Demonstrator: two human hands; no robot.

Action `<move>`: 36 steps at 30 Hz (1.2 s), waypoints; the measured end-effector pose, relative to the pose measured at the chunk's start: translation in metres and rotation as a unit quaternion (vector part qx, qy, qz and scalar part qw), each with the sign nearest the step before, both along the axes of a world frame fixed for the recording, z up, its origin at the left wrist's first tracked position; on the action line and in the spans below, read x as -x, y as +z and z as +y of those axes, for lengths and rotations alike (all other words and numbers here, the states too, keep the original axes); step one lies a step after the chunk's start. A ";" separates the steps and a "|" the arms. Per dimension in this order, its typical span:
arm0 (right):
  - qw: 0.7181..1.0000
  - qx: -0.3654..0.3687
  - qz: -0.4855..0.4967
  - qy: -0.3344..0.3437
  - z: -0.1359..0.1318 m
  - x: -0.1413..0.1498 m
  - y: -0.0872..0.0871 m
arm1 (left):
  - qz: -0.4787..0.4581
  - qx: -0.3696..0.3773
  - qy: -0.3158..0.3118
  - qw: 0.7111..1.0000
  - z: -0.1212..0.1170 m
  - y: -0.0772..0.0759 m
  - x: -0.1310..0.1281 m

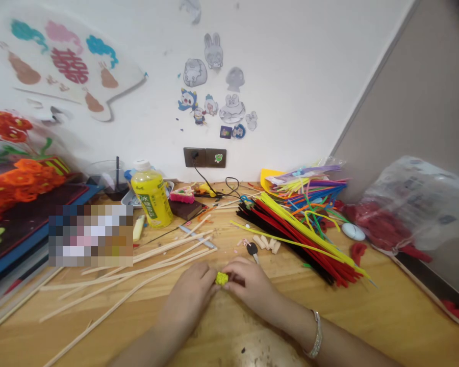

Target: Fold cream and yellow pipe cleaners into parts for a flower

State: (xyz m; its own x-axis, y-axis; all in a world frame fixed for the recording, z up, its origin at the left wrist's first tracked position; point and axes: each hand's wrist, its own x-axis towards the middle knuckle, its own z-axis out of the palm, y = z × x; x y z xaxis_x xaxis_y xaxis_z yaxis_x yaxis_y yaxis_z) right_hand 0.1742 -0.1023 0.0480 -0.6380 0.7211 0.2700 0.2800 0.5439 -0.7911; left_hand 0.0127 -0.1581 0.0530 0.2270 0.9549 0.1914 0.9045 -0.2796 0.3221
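Between my two hands, low over the wooden table, is a small yellow fuzzy bundle [221, 278] that looks like coiled pipe cleaner. My left hand [191, 288] pinches it from the left, with thumb and index finger closed. From the right, the fingertips of my right hand [250, 285] close on the same bundle. A bracelet [315, 334] circles my right wrist. Just beyond my right hand lie a black key [252, 249] and several short pale coils [266, 243]. Long cream pipe cleaners [137, 278] spread out to the left of my left hand.
A bundle of black, red and yellow pipe cleaners [298, 237] lies at right, with a white mouse [353, 232] beyond. At back left stands a yellow drink bottle [151, 196]. Orange fuzzy flowers [26, 186] fill the left side; a plastic bag [409, 204] sits far right.
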 end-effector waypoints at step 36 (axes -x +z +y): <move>0.807 0.551 0.215 0.014 -0.013 0.000 0.016 | -0.682 0.424 0.082 0.590 -0.020 0.021 -0.028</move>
